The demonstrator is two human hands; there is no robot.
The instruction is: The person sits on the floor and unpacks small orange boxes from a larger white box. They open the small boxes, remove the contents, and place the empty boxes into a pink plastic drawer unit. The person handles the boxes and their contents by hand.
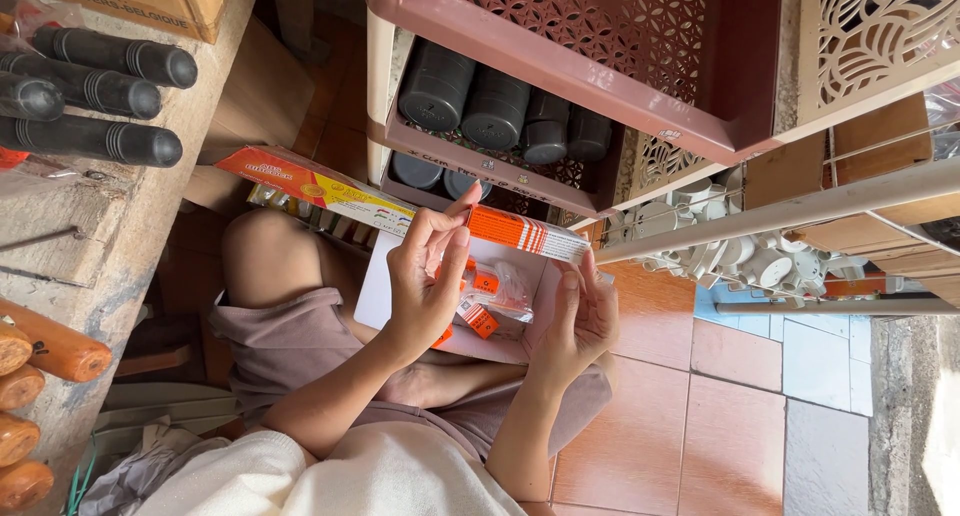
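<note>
Open white cardboard box [400,296] with orange flaps sits on the person's lap, holding small orange packets in clear wrap [492,288]. Left hand [428,276] hovers over the box, fingers loosely spread, fingertips touching the orange flap [525,234] at the far edge. Right hand [583,321] has its fingers together, pressed flat against the box's right side wall; packets lie between both hands.

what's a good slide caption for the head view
Seated person's left hand and right hand hold an open white and orange cardboard box of small orange packets on the lap.
</note>
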